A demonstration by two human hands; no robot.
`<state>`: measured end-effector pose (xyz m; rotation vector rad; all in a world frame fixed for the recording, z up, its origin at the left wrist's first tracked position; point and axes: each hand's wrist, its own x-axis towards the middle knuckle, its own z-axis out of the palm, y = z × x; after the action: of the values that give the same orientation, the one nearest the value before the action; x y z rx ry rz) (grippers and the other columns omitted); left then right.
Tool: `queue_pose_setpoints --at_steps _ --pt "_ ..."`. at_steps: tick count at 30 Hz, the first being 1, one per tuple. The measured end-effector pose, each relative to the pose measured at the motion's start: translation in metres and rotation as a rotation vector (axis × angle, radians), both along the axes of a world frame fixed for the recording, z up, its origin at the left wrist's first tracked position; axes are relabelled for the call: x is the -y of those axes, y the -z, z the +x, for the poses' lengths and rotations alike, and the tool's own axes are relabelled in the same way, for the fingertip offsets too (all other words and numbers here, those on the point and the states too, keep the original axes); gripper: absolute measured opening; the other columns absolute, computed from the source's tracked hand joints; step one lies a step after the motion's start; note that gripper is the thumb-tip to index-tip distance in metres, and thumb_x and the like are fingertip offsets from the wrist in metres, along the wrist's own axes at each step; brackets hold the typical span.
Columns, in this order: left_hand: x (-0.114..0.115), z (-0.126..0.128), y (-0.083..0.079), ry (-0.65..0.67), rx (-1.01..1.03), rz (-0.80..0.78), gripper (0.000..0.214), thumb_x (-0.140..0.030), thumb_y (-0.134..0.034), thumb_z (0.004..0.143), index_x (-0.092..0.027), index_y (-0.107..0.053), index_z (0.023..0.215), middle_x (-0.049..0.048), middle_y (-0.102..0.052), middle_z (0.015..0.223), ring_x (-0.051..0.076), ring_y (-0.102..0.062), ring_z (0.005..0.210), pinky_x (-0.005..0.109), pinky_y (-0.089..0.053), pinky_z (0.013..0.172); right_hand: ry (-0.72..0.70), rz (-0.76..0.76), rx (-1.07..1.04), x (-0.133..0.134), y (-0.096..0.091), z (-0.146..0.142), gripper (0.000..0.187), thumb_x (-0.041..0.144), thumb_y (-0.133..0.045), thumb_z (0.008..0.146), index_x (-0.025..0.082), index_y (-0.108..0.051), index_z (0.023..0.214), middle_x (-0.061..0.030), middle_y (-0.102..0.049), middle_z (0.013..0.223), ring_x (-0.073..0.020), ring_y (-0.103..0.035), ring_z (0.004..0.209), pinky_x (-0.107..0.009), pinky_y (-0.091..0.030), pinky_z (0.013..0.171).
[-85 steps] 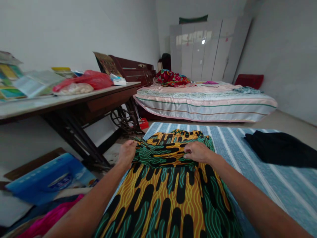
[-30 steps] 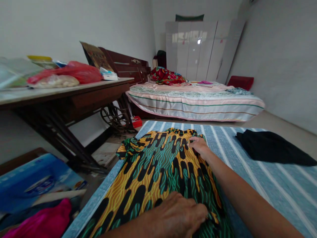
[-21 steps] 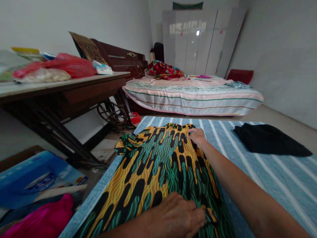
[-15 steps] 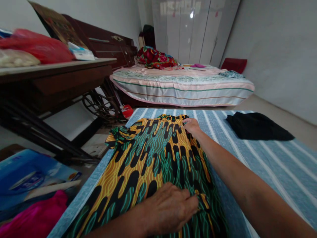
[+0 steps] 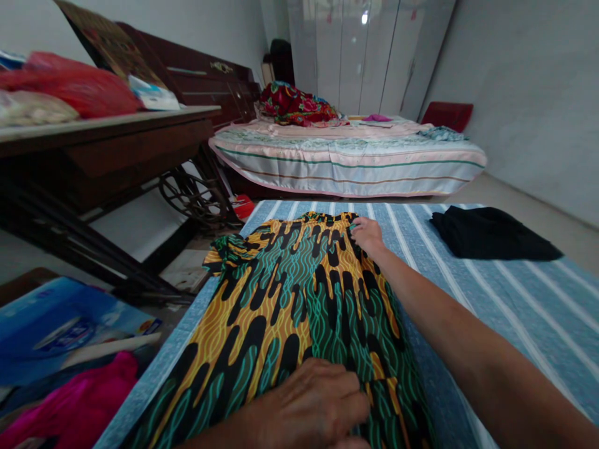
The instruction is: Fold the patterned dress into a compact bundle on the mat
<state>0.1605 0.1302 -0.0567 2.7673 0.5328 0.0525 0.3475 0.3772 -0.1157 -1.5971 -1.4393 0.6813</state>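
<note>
A dress [image 5: 276, 299] with a wavy black, yellow and green pattern lies spread out on the blue striped bed sheet [image 5: 449, 280], its neckline away from me. My right hand [image 5: 367, 236] reaches to the right shoulder beside the neckline, with fingers closed on the cloth there. Low in the view, my left hand [image 5: 318, 402] is curled over the lower right part of the dress; its fingers are bent onto the fabric, and their tips are partly hidden. A short ruffled sleeve [image 5: 229, 252] sticks out on the left, over the bed's edge.
A folded black cloth [image 5: 491, 234] lies on the sheet at right. To the left stand a sewing-machine table [image 5: 116, 128] with bags on it, and below it a blue package [image 5: 60, 330] and a pink cloth [image 5: 88, 399]. Another bed [image 5: 350, 168] stands beyond.
My left hand has slid a little towards me and to the left over the dress. My right hand stays at the shoulder. The view has shifted slightly.
</note>
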Motion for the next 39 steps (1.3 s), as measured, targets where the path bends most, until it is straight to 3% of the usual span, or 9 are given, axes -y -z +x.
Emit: queue_pose_setpoints --at_steps 4,8,12,16,18,22,27,36,39 --pt "-0.012 -0.009 0.003 -0.241 0.153 -0.028 0.021 -0.032 -0.04 0.091 -0.02 -0.052 0.079 -0.0006 -0.058 0.072 0.011 -0.054 0.066 0.023 -0.039 0.056 -0.096 0.091 0.12 0.042 -0.019 0.008 0.027 0.015 -0.055 0.071 0.017 -0.065 0.096 -0.0035 -0.066 0.088 -0.0168 -0.061 0.082 -0.029 -0.045 0.078" --pt "-0.042 -0.018 0.018 -0.544 0.249 0.15 0.022 -0.022 -0.036 0.09 -0.018 -0.057 0.086 0.0041 -0.062 0.084 0.015 -0.057 0.081 0.028 -0.045 0.074 -0.342 0.132 0.309 0.12 -0.031 0.023 0.015 0.018 -0.058 0.072 0.019 -0.066 0.085 -0.0016 -0.065 0.081 -0.0157 -0.06 0.074 -0.03 -0.046 0.073" --pt "-0.065 -0.018 0.032 -0.606 0.222 0.305 0.023 -0.018 -0.039 0.087 -0.017 -0.059 0.098 0.0085 -0.063 0.107 0.021 -0.053 0.103 0.038 -0.042 0.092 -0.535 0.129 0.477 0.212 -0.035 0.038 0.017 0.027 -0.056 0.08 0.022 -0.064 0.093 -0.0069 -0.063 0.105 -0.0197 -0.058 0.097 -0.035 -0.046 0.085" --pt "-0.068 -0.014 0.038 -0.686 0.086 0.313 0.026 -0.017 -0.04 0.085 -0.018 -0.058 0.105 0.0084 -0.06 0.117 0.023 -0.052 0.11 0.042 -0.041 0.094 -0.653 0.095 0.612 0.271 -0.033 0.044 0.043 0.042 -0.065 0.075 0.023 -0.06 0.113 -0.0093 -0.047 0.134 -0.0264 -0.037 0.126 -0.042 -0.035 0.102" --pt "-0.066 -0.013 0.039 -0.713 0.04 0.309 0.028 -0.017 -0.04 0.085 -0.018 -0.058 0.107 0.0092 -0.06 0.119 0.024 -0.052 0.112 0.043 -0.041 0.094 -0.568 0.052 0.668 0.281 -0.029 0.043 0.046 0.045 -0.065 0.074 0.02 -0.06 0.113 -0.0111 -0.046 0.135 -0.0289 -0.033 0.129 -0.046 -0.032 0.104" --pt "-0.064 -0.012 0.041 -0.719 -0.015 0.321 0.03 -0.017 -0.039 0.086 -0.016 -0.056 0.111 0.0109 -0.057 0.124 0.025 -0.05 0.115 0.045 -0.039 0.095 -0.346 0.015 0.694 0.276 -0.019 0.036 0.029 0.042 -0.056 0.081 0.015 -0.067 0.089 -0.0149 -0.051 0.128 -0.0326 -0.031 0.13 -0.05 -0.031 0.104" --pt "-0.062 -0.011 0.038 -0.751 -0.083 0.292 0.034 -0.013 -0.038 0.085 -0.016 -0.055 0.115 0.009 -0.055 0.127 0.023 -0.047 0.119 0.043 -0.037 0.099 -0.36 0.076 0.64 0.27 -0.017 0.031 0.017 0.02 -0.051 0.081 0.018 -0.063 0.07 -0.0118 -0.057 0.119 -0.0288 -0.038 0.126 -0.048 -0.032 0.103" --pt "-0.064 -0.014 0.042 -0.754 -0.104 0.241 0.045 -0.006 -0.039 0.08 -0.017 -0.051 0.123 0.009 -0.05 0.133 0.023 -0.042 0.124 0.043 -0.032 0.104 -0.261 0.126 0.718 0.278 -0.015 0.038 0.014 0.022 -0.057 0.077 0.019 -0.058 0.064 -0.0128 -0.062 0.107 -0.0335 -0.043 0.121 -0.052 -0.039 0.097" --pt "-0.066 -0.013 0.04 -0.763 -0.125 0.23 0.048 -0.005 -0.039 0.078 -0.019 -0.051 0.123 0.0086 -0.049 0.134 0.023 -0.041 0.125 0.043 -0.032 0.104 -0.228 0.209 0.743 0.28 -0.013 0.041 0.009 0.024 -0.057 0.078 0.017 -0.063 0.081 -0.0136 -0.061 0.111 -0.0336 -0.043 0.121 -0.053 -0.041 0.095"
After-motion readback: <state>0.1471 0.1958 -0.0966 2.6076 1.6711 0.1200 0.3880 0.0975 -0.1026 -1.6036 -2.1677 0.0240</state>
